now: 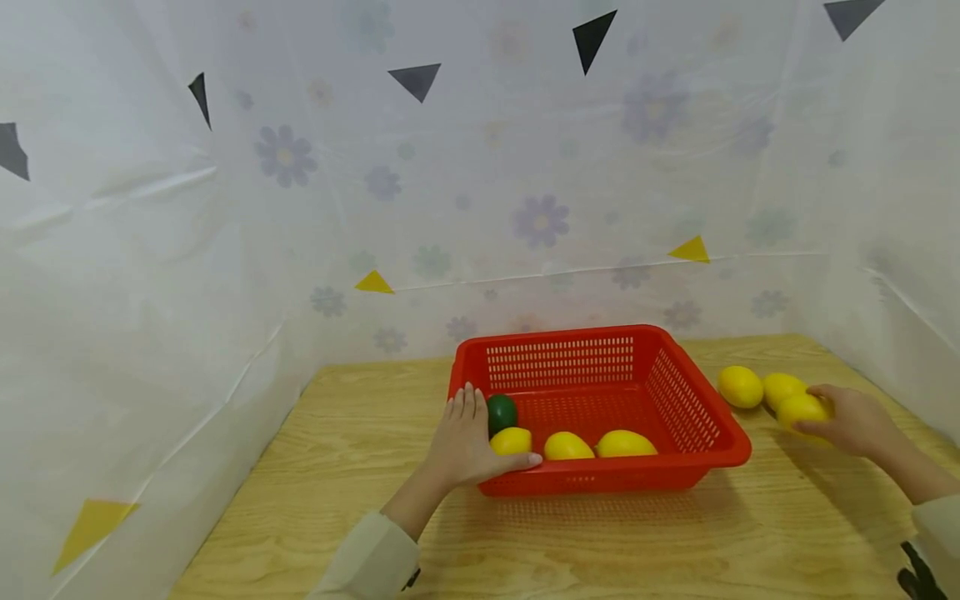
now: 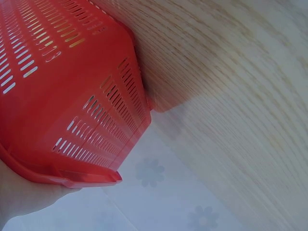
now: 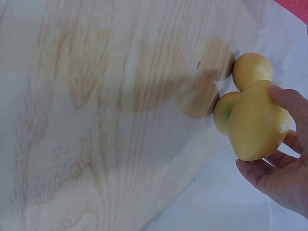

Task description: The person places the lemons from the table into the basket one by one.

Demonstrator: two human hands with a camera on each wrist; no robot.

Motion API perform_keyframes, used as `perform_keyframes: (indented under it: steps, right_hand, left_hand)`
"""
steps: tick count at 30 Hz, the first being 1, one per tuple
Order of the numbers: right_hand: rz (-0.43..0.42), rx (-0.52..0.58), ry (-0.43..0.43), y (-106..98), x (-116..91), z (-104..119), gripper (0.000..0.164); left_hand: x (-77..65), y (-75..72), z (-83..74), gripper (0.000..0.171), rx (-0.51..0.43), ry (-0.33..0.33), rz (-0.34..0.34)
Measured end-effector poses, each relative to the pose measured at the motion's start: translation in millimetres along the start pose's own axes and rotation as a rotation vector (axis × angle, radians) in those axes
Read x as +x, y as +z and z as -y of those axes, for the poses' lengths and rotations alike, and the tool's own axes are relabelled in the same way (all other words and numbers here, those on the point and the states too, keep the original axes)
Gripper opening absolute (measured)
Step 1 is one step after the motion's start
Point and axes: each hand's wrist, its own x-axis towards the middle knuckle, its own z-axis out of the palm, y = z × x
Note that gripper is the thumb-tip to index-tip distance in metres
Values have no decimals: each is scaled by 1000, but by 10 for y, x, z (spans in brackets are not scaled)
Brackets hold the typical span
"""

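A red plastic basket (image 1: 615, 475) stands on the table, its walls slotted. My left hand (image 1: 465, 442) rests on its near left corner, fingers straight along the left rim and thumb along the front rim. Inside, three yellow lemons (image 1: 567, 446) lie along the front wall, with a dark green round fruit (image 1: 502, 413) behind the leftmost one. To the right of the basket, my right hand (image 1: 851, 421) holds a lemon (image 3: 260, 120) between thumb and fingers. Just beyond it, two more lemons (image 1: 740, 387) sit side by side on the table, partly overlapped by the held one.
The wooden table (image 1: 360, 467) reaches back to a pale flowered sheet (image 1: 480, 183) that hangs behind and along both sides. Yellow and dark triangles are stuck on the sheet. In the left wrist view, the basket's slotted wall (image 2: 72, 96) fills the upper left.
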Motion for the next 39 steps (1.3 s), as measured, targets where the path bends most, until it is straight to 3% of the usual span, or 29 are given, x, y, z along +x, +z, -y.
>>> perform_keyframes:
  steps: [20,39]
  right_hand:
    - [9,-4,15,-75,75,91,63]
    - [-35,33,1,-85,169,226,62]
  left_hand:
    - [-5,-11,-13,120,-3,-1,2]
    - [-7,-10,-7,121,-14,6,-1]
